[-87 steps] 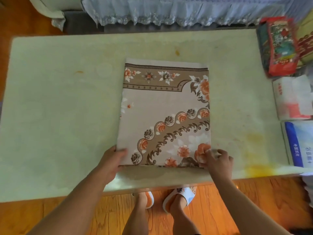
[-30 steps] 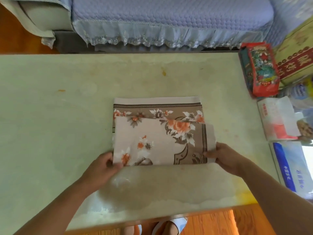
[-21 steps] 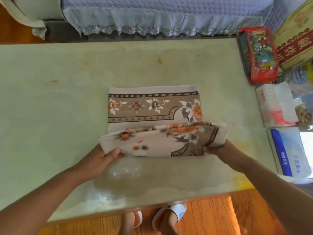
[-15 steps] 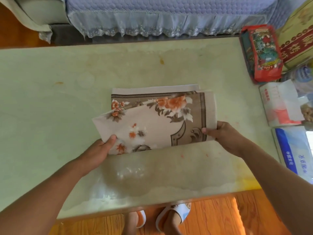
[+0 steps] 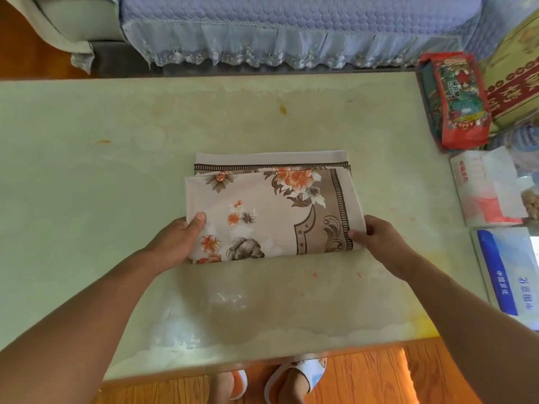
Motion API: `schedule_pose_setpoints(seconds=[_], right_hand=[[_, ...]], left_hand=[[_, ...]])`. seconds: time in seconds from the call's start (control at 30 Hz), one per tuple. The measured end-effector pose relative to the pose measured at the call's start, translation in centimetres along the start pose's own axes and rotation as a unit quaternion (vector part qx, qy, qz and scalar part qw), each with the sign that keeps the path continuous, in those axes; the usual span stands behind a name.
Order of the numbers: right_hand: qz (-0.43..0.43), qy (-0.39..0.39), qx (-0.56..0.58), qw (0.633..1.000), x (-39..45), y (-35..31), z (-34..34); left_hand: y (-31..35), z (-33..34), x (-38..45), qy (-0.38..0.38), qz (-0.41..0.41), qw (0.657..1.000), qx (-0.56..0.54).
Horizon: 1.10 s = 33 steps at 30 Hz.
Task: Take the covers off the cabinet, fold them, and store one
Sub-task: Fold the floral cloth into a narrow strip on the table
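A folded floral cover [image 5: 271, 208] lies on the pale green table [image 5: 87, 199], its top layer stopping just short of the far edge. The left hand [image 5: 175, 243] pinches its near-left corner, thumb on top, and the right hand [image 5: 379, 240] grips the near-right corner. Packets [image 5: 458, 103] sit along the table's right side.

Room, daylight
Pale green counter [image 5: 87, 185] w/ stains; wood floor [image 5: 364, 377]; blue lace-trimmed sofa cover [image 5: 291, 24] behind.

Bare forearms without sleeves, white open-toed slippers [image 5: 294, 374] with orange insoles on both feet.
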State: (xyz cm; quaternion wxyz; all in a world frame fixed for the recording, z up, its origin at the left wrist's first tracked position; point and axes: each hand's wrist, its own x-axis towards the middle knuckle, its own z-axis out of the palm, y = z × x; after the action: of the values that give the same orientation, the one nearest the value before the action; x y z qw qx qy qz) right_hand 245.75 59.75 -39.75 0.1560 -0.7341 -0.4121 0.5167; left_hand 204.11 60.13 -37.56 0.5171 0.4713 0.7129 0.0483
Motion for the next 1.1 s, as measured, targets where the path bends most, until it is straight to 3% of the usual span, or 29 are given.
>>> schedule_pose_setpoints(seconds=[0.17, 0.3, 0.5, 0.7, 0.9, 1.1], right_hand=[[-0.018, 0.06, -0.164, 0.984, 0.5, -0.9, 1.5], [-0.029, 0.095, -0.201, 0.975, 0.5, -1.3, 2.2], [-0.122, 0.211, -0.181, 0.953, 0.4, -1.8, 3.4], [0.012, 0.171, -0.169, 0.971, 3.1, -2.2, 3.3], [0.096, 0.158, -0.102, 0.978, 3.8, -2.9, 2.9], [0.136, 0.187, -0.078, 0.97, 3.9, -3.9, 3.6]], left_hand=[[1.4, -0.2, 2.2, 0.061, 0.009, 0.998, 0.007], [1.8, 0.2, 3.2, 0.08, -0.004, 0.997, -0.007], [1.9, 0.2, 4.8, 0.087, -0.029, 0.995, -0.028], [2.8, 0.0, 6.1, 0.058, -0.093, 0.991, -0.08], [0.2, 2.8, 1.5, 0.223, -0.083, 0.966, -0.102], [0.5, 3.2, 2.6, 0.288, -0.043, 0.954, -0.065]])
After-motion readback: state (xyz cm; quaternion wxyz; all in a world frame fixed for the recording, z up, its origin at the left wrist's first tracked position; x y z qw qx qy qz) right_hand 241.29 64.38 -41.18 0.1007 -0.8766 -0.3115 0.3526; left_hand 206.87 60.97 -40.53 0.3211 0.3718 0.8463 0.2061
